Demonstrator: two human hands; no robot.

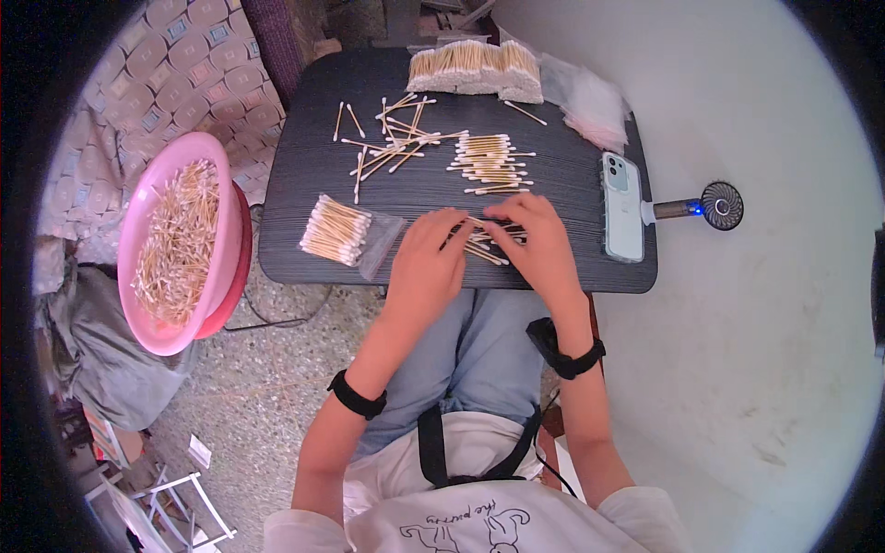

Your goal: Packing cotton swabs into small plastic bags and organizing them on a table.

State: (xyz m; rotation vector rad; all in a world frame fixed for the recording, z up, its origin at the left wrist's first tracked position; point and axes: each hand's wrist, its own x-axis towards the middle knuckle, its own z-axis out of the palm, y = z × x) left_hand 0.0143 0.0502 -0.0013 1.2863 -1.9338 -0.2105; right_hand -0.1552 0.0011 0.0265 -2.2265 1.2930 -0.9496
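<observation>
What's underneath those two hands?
Between the left hand and right hand, several loose cotton swabs show on the dark table; whatever lies directly beneath the palms is covered.

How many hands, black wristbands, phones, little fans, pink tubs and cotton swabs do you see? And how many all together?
Hands: 2, left hand and right hand
Black wristbands: 2
Phone: 1
Little fan: 1
Pink tub: 1
Cotton swabs: too many to count
Total without swabs: 7
</observation>
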